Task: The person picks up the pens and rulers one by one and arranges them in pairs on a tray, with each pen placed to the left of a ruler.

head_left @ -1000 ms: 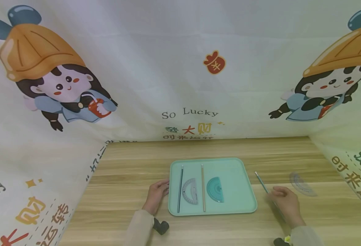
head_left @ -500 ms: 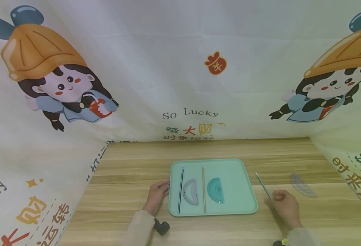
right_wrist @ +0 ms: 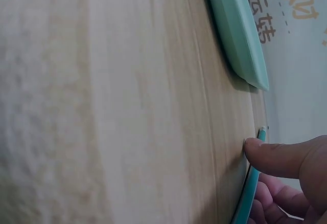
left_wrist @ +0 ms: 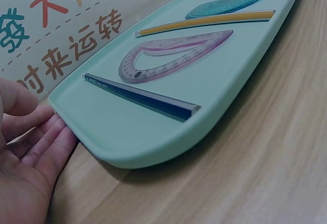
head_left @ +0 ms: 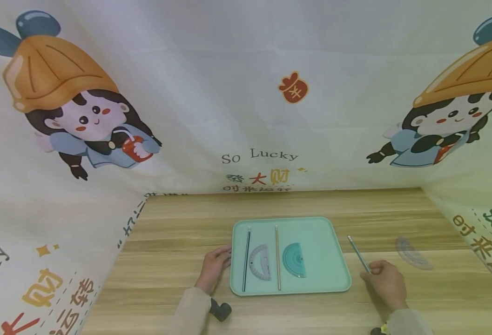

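Observation:
A teal pencil (head_left: pixel 359 254) with a whitish end lies slanted on the table, right of the mint-green tray (head_left: pixel 323 253). My right hand (head_left: pixel 386 283) pinches it; in the right wrist view the thumb (right_wrist: pixel 276 156) is on one side of the pencil (right_wrist: pixel 247 198) and curled fingers are on the other. Against the tray's left edge rest the extended fingers of my left hand (head_left: pixel 212 269). On the tray, left to right, are a dark pencil (head_left: pixel 246 260), a clear purplish protractor (head_left: pixel 266 263), a yellow pencil (head_left: pixel 277 260) and a teal protractor (head_left: pixel 293 260).
Another clear protractor (head_left: pixel 413 253) lies on the wooden table (head_left: pixel 187 214), beyond and right of my right hand. Printed cloth (head_left: pixel 195 93) hangs along the back and both sides of the table.
The right hand has shifted slightly, and its thumb and fingers have settled onto the teal pencil. My left hand, the tray and the things on it stay in place.

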A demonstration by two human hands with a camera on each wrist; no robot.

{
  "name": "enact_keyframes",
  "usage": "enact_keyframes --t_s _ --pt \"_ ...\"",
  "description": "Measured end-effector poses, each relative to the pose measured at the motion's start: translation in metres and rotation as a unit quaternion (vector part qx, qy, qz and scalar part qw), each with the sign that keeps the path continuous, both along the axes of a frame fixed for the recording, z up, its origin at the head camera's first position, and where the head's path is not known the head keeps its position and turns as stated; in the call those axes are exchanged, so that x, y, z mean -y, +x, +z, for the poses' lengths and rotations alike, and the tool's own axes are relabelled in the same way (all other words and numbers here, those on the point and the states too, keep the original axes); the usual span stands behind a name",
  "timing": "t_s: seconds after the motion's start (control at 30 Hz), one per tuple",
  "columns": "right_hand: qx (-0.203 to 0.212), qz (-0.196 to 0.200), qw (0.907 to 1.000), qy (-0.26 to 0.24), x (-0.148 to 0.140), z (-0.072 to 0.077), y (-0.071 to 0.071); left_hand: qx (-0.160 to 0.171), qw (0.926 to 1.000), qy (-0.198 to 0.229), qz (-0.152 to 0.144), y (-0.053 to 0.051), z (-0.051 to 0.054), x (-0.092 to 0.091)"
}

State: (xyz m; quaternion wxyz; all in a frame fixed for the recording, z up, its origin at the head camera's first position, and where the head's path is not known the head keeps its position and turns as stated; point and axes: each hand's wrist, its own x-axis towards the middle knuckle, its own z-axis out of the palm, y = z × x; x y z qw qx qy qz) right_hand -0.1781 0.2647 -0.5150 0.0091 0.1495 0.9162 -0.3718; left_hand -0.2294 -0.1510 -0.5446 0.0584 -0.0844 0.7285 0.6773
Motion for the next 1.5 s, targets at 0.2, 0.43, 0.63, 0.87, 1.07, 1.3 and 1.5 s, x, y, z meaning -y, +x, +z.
enact_keyframes --t_s 0.2,0.43,0.63,0.87,1.07,1.3,1.5 --pt "0.001 0.002 1.0 0.001 0.0015 -0.0013 0.0013 0.001 1.0 -0.001 -0.003 0.0014 0.0009 -0.0005" --pt "0.005 0.003 1.0 -0.002 0.0021 -0.0018 0.0019 0.006 1.0 0.0 -0.003 0.0022 0.0024 -0.0017" --pt "0.01 0.013 0.9998 -0.006 0.0016 -0.0006 0.0033 0.008 1.0 -0.003 -0.004 0.0019 0.0019 -0.0014" --pt "0.021 0.005 0.9997 -0.005 0.0025 0.0018 0.0007 0.005 1.0 -0.004 -0.001 0.001 0.0005 -0.0012" --pt "0.023 -0.001 0.9997 -0.011 0.0019 0.0022 -0.0017 0.006 1.0 -0.002 0.003 0.0005 0.0012 -0.0016" --pt "0.03 -0.006 0.9991 -0.03 0.0013 0.0021 -0.0035 0.009 0.9999 -0.002 0.005 0.0008 0.0033 -0.0022" --pt "0.043 -0.007 0.9982 -0.042 0.0021 0.0023 -0.0045 0.01 0.9999 -0.002 0.004 0.001 0.0029 -0.0021"
